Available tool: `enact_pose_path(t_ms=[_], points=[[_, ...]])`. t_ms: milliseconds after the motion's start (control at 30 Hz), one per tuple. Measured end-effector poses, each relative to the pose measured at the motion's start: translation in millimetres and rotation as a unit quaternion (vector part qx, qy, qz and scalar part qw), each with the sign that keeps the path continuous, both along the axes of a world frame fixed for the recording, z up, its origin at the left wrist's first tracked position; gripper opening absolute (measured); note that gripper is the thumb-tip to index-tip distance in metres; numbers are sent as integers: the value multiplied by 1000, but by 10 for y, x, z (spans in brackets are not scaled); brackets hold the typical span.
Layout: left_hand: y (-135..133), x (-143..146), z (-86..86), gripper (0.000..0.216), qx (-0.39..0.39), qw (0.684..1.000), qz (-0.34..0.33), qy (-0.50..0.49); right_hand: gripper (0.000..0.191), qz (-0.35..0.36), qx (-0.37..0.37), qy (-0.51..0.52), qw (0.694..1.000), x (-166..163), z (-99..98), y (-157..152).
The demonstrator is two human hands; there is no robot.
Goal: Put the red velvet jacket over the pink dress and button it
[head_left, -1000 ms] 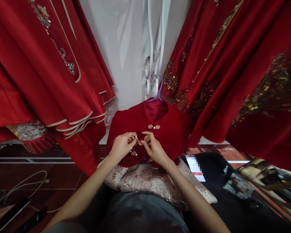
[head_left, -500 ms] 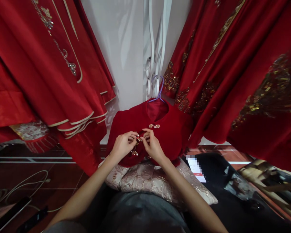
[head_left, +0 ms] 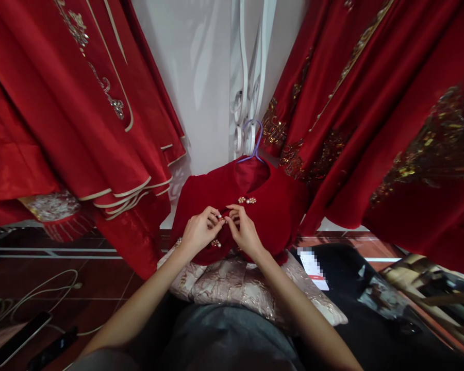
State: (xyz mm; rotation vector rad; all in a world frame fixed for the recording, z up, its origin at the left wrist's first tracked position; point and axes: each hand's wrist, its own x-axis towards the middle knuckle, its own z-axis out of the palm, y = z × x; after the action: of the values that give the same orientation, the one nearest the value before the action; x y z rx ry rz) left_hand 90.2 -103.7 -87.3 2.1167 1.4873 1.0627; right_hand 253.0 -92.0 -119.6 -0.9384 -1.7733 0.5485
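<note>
A dark red velvet jacket [head_left: 282, 216] on a purple hanger [head_left: 256, 147] lies against a patterned cushion [head_left: 232, 286] on my lap. Its collar clasp [head_left: 247, 200], with gold flowers and pearls, is fastened across the front. Lower down, my left hand [head_left: 202, 226] and my right hand [head_left: 240, 225] meet fingertip to fingertip at the front opening. Both pinch a small gold-and-pearl clasp, largely hidden by the fingers. Another flower clasp [head_left: 216, 242] shows just below my left hand.
Red embroidered garments hang at left [head_left: 112, 154] and right [head_left: 355, 154], with a white scrolled metal frame [head_left: 245, 77] between them. A clear plastic bag [head_left: 382, 299] lies on the dark surface at right. On the floor at left are cables [head_left: 42, 288] and a phone [head_left: 21, 337].
My left fingers and thumb have closed further over the clasp, covering more of it. My right hand stays in nearly the same place. The jacket has barely moved.
</note>
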Motion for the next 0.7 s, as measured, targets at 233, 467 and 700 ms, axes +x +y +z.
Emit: enact_pose_path(t_ms=[233,467,700], points=[[36,-4,-24,16,-22,999,-12,-45,29,-7,5,13,1000,-7,23,2],[88,-36,-82,15,-33,996,-5,-79,27,-11,-2,-19,1000,-1,42,20],[108,-42,-69,15,-35,995,-7,-97,28,-7,-6,-26,1000,48,53,-12]])
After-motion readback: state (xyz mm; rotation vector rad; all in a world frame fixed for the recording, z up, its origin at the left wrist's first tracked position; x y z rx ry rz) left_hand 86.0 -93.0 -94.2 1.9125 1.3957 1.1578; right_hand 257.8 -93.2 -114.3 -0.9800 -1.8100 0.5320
